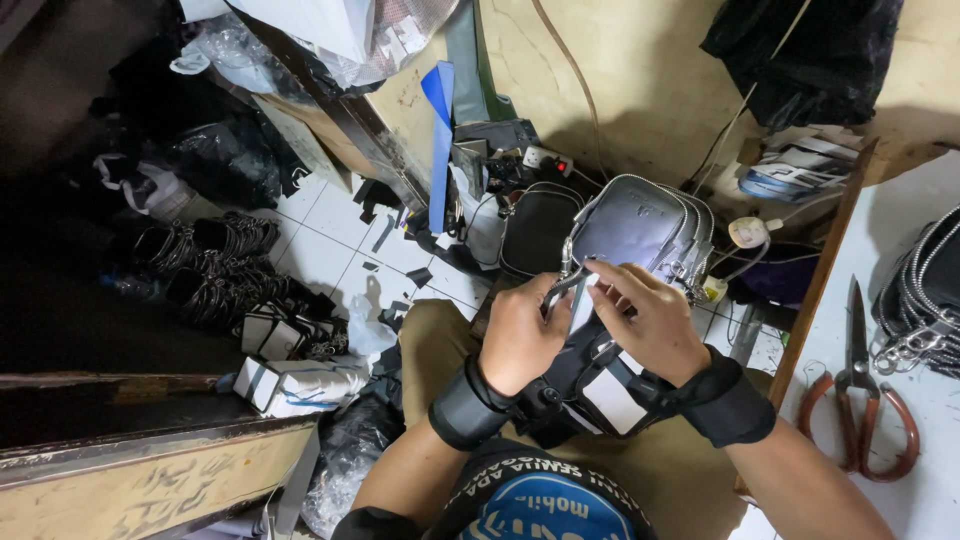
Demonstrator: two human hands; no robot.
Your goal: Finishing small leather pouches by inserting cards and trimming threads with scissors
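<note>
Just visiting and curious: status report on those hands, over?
Left hand and right hand both gripping grey bag on lap. Scissors lie apart, right. Nothing blocking.

White boxes on floor, left

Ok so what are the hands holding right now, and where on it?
Both hands grip the grey bag at its near edge: the left hand pinches the metal zipper hardware, the right hand has its fingers on the small white tag beside it.
</note>
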